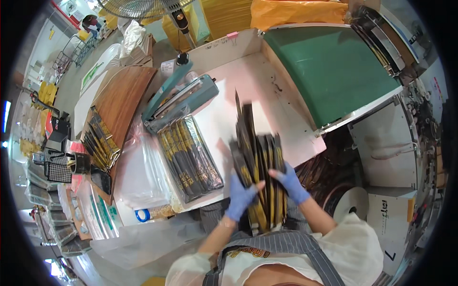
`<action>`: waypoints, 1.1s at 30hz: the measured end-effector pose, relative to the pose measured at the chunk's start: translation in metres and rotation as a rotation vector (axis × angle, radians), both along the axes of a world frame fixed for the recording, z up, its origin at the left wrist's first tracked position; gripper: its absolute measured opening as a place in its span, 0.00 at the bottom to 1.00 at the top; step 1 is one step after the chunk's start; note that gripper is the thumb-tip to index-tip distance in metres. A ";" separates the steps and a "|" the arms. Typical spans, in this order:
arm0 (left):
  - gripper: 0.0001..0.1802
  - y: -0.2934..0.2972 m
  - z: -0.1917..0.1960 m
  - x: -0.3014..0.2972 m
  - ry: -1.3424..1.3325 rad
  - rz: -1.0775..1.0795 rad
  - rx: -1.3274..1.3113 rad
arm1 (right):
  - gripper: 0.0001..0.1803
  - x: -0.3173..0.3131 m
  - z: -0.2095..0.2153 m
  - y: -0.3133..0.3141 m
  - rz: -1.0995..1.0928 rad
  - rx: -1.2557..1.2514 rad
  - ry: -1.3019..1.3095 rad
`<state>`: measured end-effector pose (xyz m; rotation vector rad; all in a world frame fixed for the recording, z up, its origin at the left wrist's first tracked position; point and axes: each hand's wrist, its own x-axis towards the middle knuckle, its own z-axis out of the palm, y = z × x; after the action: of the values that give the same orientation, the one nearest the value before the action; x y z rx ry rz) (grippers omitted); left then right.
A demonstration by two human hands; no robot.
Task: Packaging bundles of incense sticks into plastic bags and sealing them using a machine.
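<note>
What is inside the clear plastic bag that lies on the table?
The clear plastic bag holds long black and gold sachets side by side. Any layer beneath them is covered.

Both hands, the left hand (240,198) and right hand (292,183), wear blue gloves. The packets (260,162) they grip are black with gold print. The clear-bagged bundle (188,157) at frame centre shows the same black and gold. The tabletop (224,86) is pale pink-white, the heat sealer (176,100) teal, the conveyor belt (329,66) at upper right dark green, the apron (281,245) grey with thin stripes.
</note>
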<state>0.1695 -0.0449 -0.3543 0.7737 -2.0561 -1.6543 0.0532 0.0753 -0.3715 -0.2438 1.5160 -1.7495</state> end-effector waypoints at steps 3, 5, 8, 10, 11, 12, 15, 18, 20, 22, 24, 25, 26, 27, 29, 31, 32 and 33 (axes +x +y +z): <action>0.48 0.034 -0.017 0.035 0.183 0.186 0.443 | 0.32 0.040 -0.015 0.020 -0.010 0.128 0.076; 0.45 0.027 0.000 0.027 0.191 0.157 0.414 | 0.32 0.041 -0.003 0.010 0.049 0.219 0.082; 0.41 0.004 -0.011 0.018 0.096 0.027 0.596 | 0.31 0.034 0.010 0.009 0.080 0.124 -0.095; 0.40 0.000 -0.013 0.012 0.105 0.013 0.682 | 0.30 0.029 0.020 0.007 0.130 0.101 -0.329; 0.41 -0.003 -0.002 0.008 0.086 -0.034 0.738 | 0.30 0.024 0.024 0.005 0.125 0.092 -0.313; 0.41 -0.008 0.006 0.004 0.066 -0.081 0.792 | 0.29 0.019 0.028 0.000 0.137 0.025 -0.305; 0.39 -0.027 0.038 -0.013 0.417 -0.088 0.664 | 0.30 0.000 0.075 -0.028 0.139 -0.125 -0.167; 0.44 -0.061 0.092 -0.018 0.395 -0.296 0.316 | 0.35 -0.031 0.111 -0.050 0.255 -0.380 0.139; 0.45 -0.081 0.106 -0.016 0.335 -0.322 -0.135 | 0.49 -0.047 0.117 -0.060 0.332 -0.407 0.461; 0.60 -0.112 0.079 -0.016 0.202 -0.496 -0.802 | 0.56 -0.046 0.123 -0.078 0.297 -0.555 0.602; 0.66 -0.093 0.081 -0.035 0.477 -0.394 -0.371 | 0.70 -0.054 0.114 -0.085 0.348 -0.661 0.738; 0.72 -0.089 0.080 -0.044 0.726 -0.288 0.074 | 0.72 -0.055 0.105 -0.089 0.362 -0.640 0.581; 0.80 -0.103 0.067 -0.043 0.564 -0.436 0.123 | 0.72 -0.055 0.101 -0.091 0.382 -0.635 0.593; 0.80 -0.111 0.053 -0.041 0.564 -0.427 0.121 | 0.73 -0.055 0.099 -0.093 0.402 -0.629 0.604; 0.81 -0.112 0.069 -0.051 0.504 -0.303 0.729 | 0.73 -0.062 0.108 -0.096 0.375 -0.662 0.658; 0.82 -0.114 0.084 -0.056 0.570 -0.324 0.668 | 0.73 -0.067 0.118 -0.097 0.353 -0.702 0.712; 0.81 -0.115 0.083 -0.057 0.564 -0.351 0.574 | 0.72 -0.068 0.122 -0.098 0.353 -0.711 0.742; 0.81 -0.114 0.081 -0.056 0.557 -0.376 0.477 | 0.70 -0.066 0.125 -0.097 0.354 -0.720 0.773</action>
<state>0.1139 -0.1590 -0.2736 0.0115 -1.4853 -2.2889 -0.0129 -0.0214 -0.2465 -1.5948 1.1204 -1.9254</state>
